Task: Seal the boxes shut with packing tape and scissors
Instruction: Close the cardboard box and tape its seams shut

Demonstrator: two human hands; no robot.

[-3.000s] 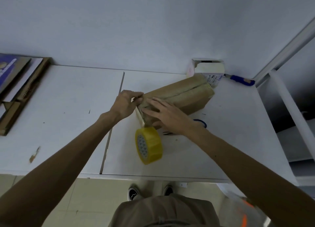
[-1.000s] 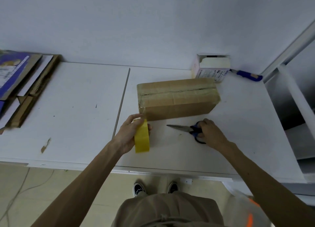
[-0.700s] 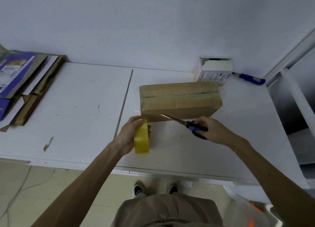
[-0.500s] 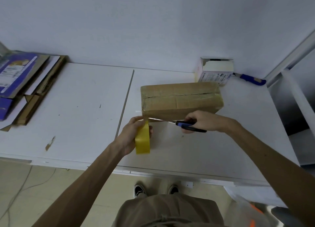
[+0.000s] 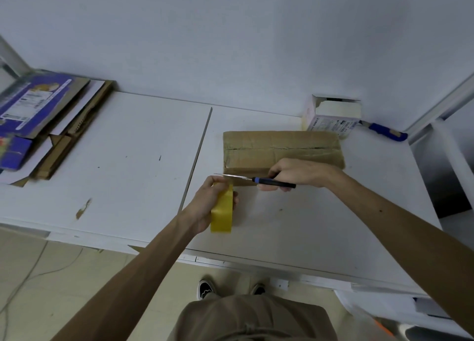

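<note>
A brown cardboard box lies on the white table, with tape over its top and a dark seam along it. My left hand grips a yellow tape roll just in front of the box's near left corner. My right hand holds blue-handled scissors; their blades point left, level with the strip between roll and box. Whether the blades are parted I cannot tell.
A small white carton stands against the wall behind the box, with a blue-handled tool beside it. Flattened cardboard and a purple printed box are stacked at the table's left end. A white shelf frame borders the right side.
My right hand picked the scissors up off the table and brought them left to the tape strip at the box's corner. My left hand took the roll and holds it in place.
</note>
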